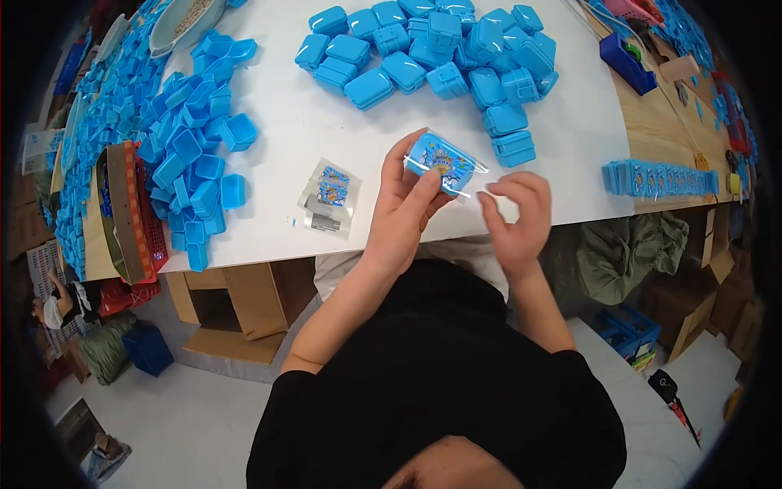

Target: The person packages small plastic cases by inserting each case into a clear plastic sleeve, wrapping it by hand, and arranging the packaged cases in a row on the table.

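Observation:
My left hand (405,194) holds a small blue box (444,163) with a printed picture on its face and clear film around it. The thumb lies over the front of the box. Just to the right, my right hand (519,213) is raised with thumb and forefinger curved and apart, near the loose edge of the film. Whether it touches the film is hard to tell. On the white table (285,122), left of my hands, lies a stack of clear printed wrappers (332,191).
Blue closed boxes (403,72) are heaped at the back. Blue open trays (187,147) pile up on the left, beside a red basket (155,216). A row of printed boxes (660,179) and a blue tape dispenser (627,61) stand at the right.

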`<state>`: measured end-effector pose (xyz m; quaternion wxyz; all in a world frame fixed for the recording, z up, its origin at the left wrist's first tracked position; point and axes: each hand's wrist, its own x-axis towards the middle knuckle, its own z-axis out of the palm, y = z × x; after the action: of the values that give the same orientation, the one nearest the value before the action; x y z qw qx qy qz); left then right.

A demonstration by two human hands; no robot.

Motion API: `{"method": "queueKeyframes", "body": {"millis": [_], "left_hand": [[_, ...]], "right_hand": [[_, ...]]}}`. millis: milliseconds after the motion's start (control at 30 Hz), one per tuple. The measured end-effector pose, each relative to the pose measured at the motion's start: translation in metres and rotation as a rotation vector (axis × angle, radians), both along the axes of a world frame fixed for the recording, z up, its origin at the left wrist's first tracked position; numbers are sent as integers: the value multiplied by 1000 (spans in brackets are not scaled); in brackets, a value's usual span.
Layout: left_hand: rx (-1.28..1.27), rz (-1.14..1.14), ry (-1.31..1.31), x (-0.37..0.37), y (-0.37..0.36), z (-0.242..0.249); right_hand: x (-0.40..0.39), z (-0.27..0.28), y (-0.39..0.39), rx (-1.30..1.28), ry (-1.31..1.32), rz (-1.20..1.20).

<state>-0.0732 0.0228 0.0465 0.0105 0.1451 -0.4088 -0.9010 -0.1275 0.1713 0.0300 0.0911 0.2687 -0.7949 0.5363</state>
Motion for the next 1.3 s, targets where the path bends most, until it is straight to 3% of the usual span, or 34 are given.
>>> {"method": "queueKeyframes", "body": {"millis": [100,600,667,733,800,833,1000,1067,1100,1233,1300], "left_hand": [[-12,31,-1,1,7,1],[-177,191,-61,-6,13,8],[-200,151,-26,-10,17,10],[-301,213,-145,-12,27,6],[-532,175,-106,-15,34,-8],[-388,132,-138,-15,39,0],[-441,117,-210,-23,48,-10],[-367,98,-138,-30,50,-7],[-242,89,-115,-32,48,-5],[59,46,4,-37,40,0],[12,37,45,-48,39,8]], "right_hand": [[11,-4,0,80,70,-97],[6,-3,2,110,32,-7],[7,8,8,120,126,-27],[10,22,3,288,168,20],[5,15,3,301,217,57],[6,21,8,289,166,45],[7,18,26,293,179,-6],[5,13,35,20,-62,-74],[-1,14,42,49,-85,-51],[3,2,50,10,246,-299],[-10,9,43,18,272,-251]]}}
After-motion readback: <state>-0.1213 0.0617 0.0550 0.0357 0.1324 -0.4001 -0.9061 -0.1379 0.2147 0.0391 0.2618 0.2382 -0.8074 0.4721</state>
